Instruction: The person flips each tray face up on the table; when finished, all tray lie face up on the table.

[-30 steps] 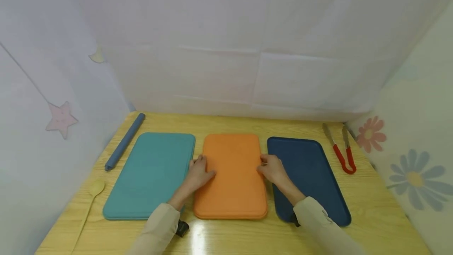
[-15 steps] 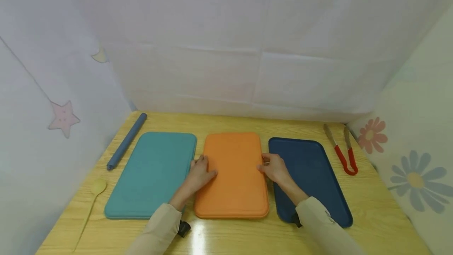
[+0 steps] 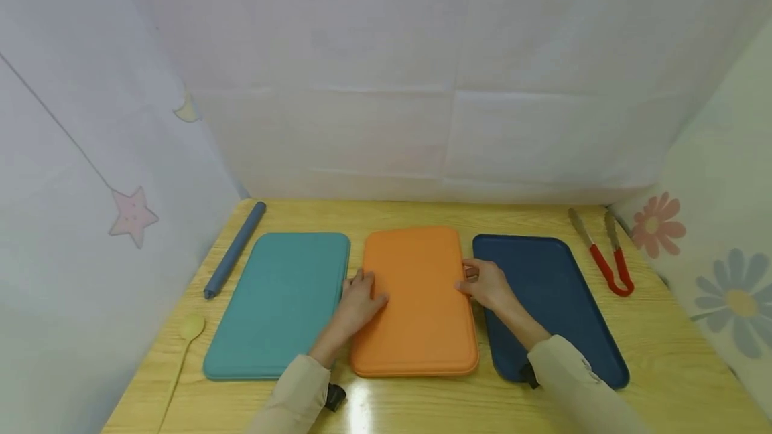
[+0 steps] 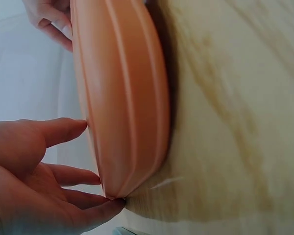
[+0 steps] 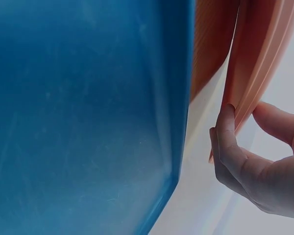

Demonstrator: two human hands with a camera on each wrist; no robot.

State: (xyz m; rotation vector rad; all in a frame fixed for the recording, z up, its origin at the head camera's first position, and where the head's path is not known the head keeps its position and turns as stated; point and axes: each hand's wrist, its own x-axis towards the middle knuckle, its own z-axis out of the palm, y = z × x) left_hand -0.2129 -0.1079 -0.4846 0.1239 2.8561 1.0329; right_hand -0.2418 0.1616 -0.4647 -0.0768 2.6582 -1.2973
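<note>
In the middle of the head view lies an orange tray [image 3: 416,313], its flat face up, tilted a little with its right side raised. My left hand [image 3: 356,303] holds its left edge, thumb on top and fingertips at the rim. On the opposite edge, my right hand [image 3: 491,286] pinches the rim between thumb and fingers. The right wrist view shows a gap under this raised rim [image 5: 259,63], with another orange-brown surface [image 5: 210,44] below it. What that lower surface belongs to is hard to tell.
A teal tray [image 3: 280,307] lies to the left and a dark blue tray [image 3: 549,293] to the right. Farther left are a blue rolled cloth or mat [image 3: 235,250] and a yellow spoon [image 3: 191,328]. Red-handled tongs [image 3: 609,263] lie at the far right. Cloth walls enclose the wooden table [image 3: 422,410].
The right side of the orange tray has come up slightly, with my right hand gripping it. My left hand keeps its place on the tray. The head view has shifted, moving everything rightward.
</note>
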